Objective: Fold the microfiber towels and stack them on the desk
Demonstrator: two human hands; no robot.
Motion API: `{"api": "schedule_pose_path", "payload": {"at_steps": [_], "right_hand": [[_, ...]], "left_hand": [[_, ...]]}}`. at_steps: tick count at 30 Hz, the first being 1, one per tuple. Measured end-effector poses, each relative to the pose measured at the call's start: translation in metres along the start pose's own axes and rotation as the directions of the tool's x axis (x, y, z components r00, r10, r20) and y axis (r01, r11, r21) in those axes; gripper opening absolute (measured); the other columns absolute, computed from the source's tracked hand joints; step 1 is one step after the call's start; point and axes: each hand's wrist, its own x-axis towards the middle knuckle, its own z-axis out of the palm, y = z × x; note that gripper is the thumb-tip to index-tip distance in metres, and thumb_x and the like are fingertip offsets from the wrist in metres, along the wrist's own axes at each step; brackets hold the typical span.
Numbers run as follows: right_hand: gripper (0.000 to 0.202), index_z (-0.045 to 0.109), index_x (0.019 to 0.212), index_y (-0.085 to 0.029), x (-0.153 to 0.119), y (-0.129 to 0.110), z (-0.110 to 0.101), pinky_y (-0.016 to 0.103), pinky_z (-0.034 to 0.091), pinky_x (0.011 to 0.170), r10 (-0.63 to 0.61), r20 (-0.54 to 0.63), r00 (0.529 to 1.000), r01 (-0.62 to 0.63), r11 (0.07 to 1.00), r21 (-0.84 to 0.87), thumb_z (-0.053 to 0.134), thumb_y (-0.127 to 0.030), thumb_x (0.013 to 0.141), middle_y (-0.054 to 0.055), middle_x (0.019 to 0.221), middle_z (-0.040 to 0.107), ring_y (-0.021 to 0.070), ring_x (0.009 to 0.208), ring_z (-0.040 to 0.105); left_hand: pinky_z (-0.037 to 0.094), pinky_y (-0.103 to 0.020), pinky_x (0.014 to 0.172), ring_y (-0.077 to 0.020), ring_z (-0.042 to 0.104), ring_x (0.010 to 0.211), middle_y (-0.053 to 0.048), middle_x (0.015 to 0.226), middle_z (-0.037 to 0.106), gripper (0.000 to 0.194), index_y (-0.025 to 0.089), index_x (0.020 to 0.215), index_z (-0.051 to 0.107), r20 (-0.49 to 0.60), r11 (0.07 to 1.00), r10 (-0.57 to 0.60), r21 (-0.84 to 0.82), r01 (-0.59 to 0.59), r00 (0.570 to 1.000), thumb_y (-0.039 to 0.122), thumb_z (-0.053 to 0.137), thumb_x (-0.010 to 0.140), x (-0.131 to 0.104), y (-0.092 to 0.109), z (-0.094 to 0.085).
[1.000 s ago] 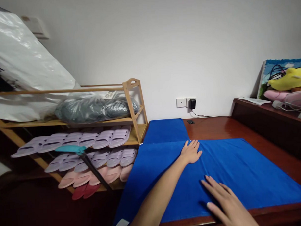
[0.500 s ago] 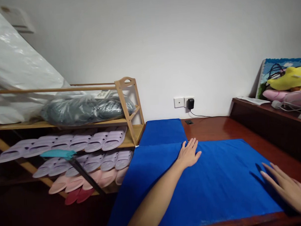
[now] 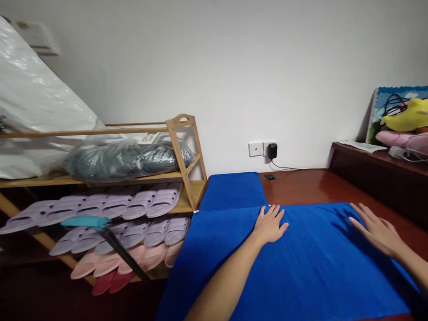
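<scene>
A large blue cloth lies spread over a reddish-brown wooden desk. Flat on the cloth, near its far edge, rests my left hand with its fingers spread. My right hand is above the cloth's far right corner, fingers stretched out and casting a shadow on the fabric. Neither hand holds anything. Behind the left hand a smaller blue cloth piece lies against the wall, meeting the large one along its edge.
A wooden shoe rack with lilac slippers and a plastic-wrapped bundle stands left. A black adapter is plugged in at the wall. On the right, a raised shelf holds a yellow plush toy.
My right hand has moved away from me and left, from the cloth's right side toward its far right corner. My left hand stays on the cloth. The view has shifted slightly.
</scene>
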Motion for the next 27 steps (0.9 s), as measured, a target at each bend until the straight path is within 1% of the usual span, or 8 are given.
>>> {"api": "schedule_pose_path", "payload": {"at_steps": [3, 6, 10, 13, 18, 21, 24, 27], "right_hand": [[0.073, 0.023, 0.147, -0.028, 0.038, -0.022, 0.008, 0.050, 0.014, 0.113, -0.008, 0.109, 0.994, 0.010, 1.000, -0.011, 0.018, -0.066, 0.085, 0.004, 0.155, 0.013, 0.0222, 0.142, 0.011], [0.073, 0.030, 0.145, -0.025, 0.054, -0.019, 0.022, 0.052, 0.021, 0.110, 0.037, 0.134, 0.990, -0.037, 0.999, -0.003, 0.018, -0.064, 0.085, 0.008, 0.152, 0.023, 0.0239, 0.141, 0.018], [0.075, 0.032, 0.144, -0.020, 0.051, -0.003, 0.030, 0.047, 0.024, 0.111, 0.007, -0.013, 1.000, -0.007, 1.000, -0.030, 0.018, -0.064, 0.084, 0.008, 0.149, 0.031, 0.0228, 0.139, 0.023], [0.074, 0.035, 0.142, -0.018, 0.033, 0.002, 0.024, 0.050, 0.025, 0.110, 0.013, -0.161, 0.987, -0.022, 0.998, -0.055, 0.015, -0.063, 0.086, 0.009, 0.150, 0.029, 0.0237, 0.140, 0.021], [0.063, 0.029, 0.143, -0.038, -0.040, 0.020, 0.030, 0.052, 0.026, 0.110, -0.161, 0.016, 0.987, 0.162, 0.983, -0.087, 0.025, -0.064, 0.085, -0.006, 0.152, 0.019, 0.0236, 0.141, 0.018], [0.059, 0.040, 0.136, -0.044, -0.080, 0.048, 0.041, 0.053, 0.026, 0.109, -0.181, 0.038, 0.983, 0.184, 0.976, -0.116, 0.029, -0.065, 0.081, -0.011, 0.149, 0.025, 0.0262, 0.139, 0.021], [0.061, 0.050, 0.130, -0.040, -0.095, 0.070, 0.045, 0.049, 0.028, 0.110, -0.148, 0.014, 0.989, 0.149, 0.982, -0.115, 0.025, -0.064, 0.080, -0.008, 0.147, 0.032, 0.0249, 0.138, 0.025], [0.066, 0.052, 0.130, -0.037, -0.094, 0.070, 0.038, 0.047, 0.029, 0.110, -0.122, 0.021, 0.992, 0.124, 0.986, -0.114, 0.023, -0.067, 0.078, -0.007, 0.146, 0.033, 0.0238, 0.138, 0.025]], "left_hand": [[0.008, -0.050, 0.112, -0.0234, 0.016, 0.141, -0.007, 0.153, 0.024, 0.063, 0.021, 0.146, 0.030, -0.002, 1.000, -0.005, 0.012, 0.005, 1.000, 0.056, 0.014, 0.096, -0.002, 0.001, -0.002], [0.009, -0.052, 0.112, -0.0236, 0.016, 0.141, -0.009, 0.153, 0.025, 0.064, 0.020, 0.146, 0.031, -0.005, 1.000, -0.005, 0.008, 0.005, 1.000, 0.056, 0.014, 0.095, -0.002, 0.002, -0.002], [0.009, -0.052, 0.112, -0.0234, 0.016, 0.141, -0.009, 0.153, 0.024, 0.066, 0.019, 0.147, 0.029, 0.001, 1.000, -0.017, 0.001, 0.017, 1.000, 0.057, 0.013, 0.095, -0.002, 0.002, -0.003], [0.009, -0.051, 0.112, -0.0227, 0.015, 0.141, -0.008, 0.153, 0.024, 0.067, 0.018, 0.147, 0.029, -0.003, 1.000, -0.022, 0.009, 0.022, 1.000, 0.057, 0.011, 0.095, -0.002, 0.001, -0.003], [0.010, -0.051, 0.112, -0.0218, 0.015, 0.141, -0.007, 0.153, 0.025, 0.066, 0.019, 0.146, 0.030, -0.024, 1.000, -0.022, 0.003, 0.023, 0.999, 0.055, 0.006, 0.096, 0.001, -0.002, 0.004], [0.011, -0.051, 0.112, -0.0220, 0.016, 0.141, -0.007, 0.153, 0.026, 0.063, 0.019, 0.146, 0.030, -0.037, 1.000, -0.015, 0.020, 0.016, 0.999, 0.052, 0.007, 0.097, 0.002, -0.004, 0.008], [0.014, -0.052, 0.111, -0.0233, 0.020, 0.140, -0.007, 0.152, 0.028, 0.060, 0.020, 0.145, 0.033, -0.055, 0.999, -0.009, 0.046, 0.011, 0.998, 0.051, 0.013, 0.097, 0.001, -0.004, 0.007], [0.020, -0.051, 0.110, -0.0242, 0.027, 0.138, -0.008, 0.149, 0.034, 0.058, 0.019, 0.143, 0.037, -0.098, 0.998, -0.005, 0.067, 0.012, 0.995, 0.048, 0.016, 0.098, -0.002, 0.002, 0.000]]}}
